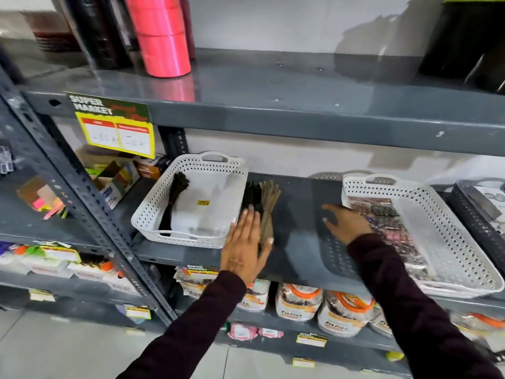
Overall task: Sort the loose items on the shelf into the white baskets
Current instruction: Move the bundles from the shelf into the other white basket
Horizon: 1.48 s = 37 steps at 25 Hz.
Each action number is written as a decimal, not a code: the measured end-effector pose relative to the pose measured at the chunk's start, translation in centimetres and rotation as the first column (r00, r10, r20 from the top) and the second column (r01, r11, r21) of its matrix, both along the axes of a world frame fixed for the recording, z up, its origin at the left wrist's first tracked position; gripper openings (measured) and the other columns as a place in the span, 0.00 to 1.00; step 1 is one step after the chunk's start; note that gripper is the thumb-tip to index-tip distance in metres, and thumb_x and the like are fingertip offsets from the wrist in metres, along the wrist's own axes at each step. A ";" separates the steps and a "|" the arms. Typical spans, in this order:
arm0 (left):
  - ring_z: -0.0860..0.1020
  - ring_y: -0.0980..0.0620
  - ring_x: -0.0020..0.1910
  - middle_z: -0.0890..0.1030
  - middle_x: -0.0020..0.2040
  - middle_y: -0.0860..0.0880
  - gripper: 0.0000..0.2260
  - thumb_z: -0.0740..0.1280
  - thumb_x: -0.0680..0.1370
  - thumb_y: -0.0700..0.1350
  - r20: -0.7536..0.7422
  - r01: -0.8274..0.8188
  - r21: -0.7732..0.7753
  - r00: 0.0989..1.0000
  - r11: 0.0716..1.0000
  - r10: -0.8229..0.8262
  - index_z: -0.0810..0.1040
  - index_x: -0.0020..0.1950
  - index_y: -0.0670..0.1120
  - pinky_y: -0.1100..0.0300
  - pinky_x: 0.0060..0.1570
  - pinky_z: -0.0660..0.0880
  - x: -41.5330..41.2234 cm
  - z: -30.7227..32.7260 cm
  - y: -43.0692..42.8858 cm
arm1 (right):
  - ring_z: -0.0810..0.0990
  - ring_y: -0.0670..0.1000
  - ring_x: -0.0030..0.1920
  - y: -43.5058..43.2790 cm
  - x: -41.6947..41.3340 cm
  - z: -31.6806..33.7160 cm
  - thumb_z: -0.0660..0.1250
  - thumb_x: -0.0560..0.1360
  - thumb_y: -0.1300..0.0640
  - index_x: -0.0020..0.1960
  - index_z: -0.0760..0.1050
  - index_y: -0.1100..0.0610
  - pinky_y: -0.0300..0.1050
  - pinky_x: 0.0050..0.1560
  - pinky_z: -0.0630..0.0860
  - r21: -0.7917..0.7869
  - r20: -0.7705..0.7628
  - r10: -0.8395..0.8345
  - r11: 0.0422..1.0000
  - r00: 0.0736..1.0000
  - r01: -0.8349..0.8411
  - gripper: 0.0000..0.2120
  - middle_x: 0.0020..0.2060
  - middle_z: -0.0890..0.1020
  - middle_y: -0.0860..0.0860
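Black and tan bundles point(262, 203) loose on shelf point(297, 214) between two white baskets point(153, 212), touching left one.

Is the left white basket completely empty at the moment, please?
No, the left white basket already holds a dark bundle of strands lying along its left side, plus a small yellow tag.

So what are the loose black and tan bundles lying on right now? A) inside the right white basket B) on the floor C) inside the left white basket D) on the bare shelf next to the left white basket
D: the loose bundles lie on the grey shelf just right of the left white basket, with the left hand flat over their near ends.
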State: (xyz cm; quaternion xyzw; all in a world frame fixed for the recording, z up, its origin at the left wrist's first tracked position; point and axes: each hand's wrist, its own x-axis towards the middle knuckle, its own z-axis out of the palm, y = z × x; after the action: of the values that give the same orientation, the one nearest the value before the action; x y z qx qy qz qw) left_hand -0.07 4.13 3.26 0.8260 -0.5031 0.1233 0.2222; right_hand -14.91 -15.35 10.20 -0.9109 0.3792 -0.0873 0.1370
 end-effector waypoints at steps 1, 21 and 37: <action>0.57 0.46 0.74 0.60 0.75 0.41 0.29 0.49 0.80 0.57 -0.010 -0.045 0.010 0.999 0.999 0.045 0.62 0.74 0.38 0.53 0.71 0.49 1.6 0.2 1.2 | 0.79 0.61 0.61 1.3 2.2 -0.1 0.64 0.78 0.58 0.67 0.73 0.58 0.50 0.62 0.74 0.017 0.029 0.023 1.000 0.999 -0.024 0.17 0.62 0.80 0.60; 0.72 0.41 0.63 0.77 0.63 0.39 0.28 0.45 0.81 0.60 -0.082 -0.237 0.012 0.968 0.971 0.238 0.72 0.67 0.42 0.50 0.68 0.56 14.3 -1.8 11.2 | 0.77 0.65 0.60 5.2 22.2 1.4 0.62 0.80 0.58 0.61 0.76 0.67 0.53 0.62 0.72 0.157 0.382 -0.175 0.980 0.907 0.123 0.15 0.59 0.79 0.67; 0.73 0.43 0.60 0.79 0.59 0.43 0.28 0.45 0.81 0.61 -0.078 -0.247 -0.029 0.967 0.969 0.244 0.73 0.65 0.44 0.51 0.67 0.57 14.4 -1.9 11.3 | 0.80 0.66 0.57 7.1 23.6 -3.7 0.58 0.79 0.62 0.61 0.75 0.65 0.56 0.60 0.76 0.249 0.339 -0.158 0.966 0.927 0.074 0.14 0.59 0.78 0.66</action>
State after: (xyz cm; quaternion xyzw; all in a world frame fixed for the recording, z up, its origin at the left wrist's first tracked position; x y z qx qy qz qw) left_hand 14.29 15.39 1.32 0.8816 -0.3859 0.1290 0.2394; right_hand 8.67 -8.24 6.50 -0.8335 0.4092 -0.2139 0.3034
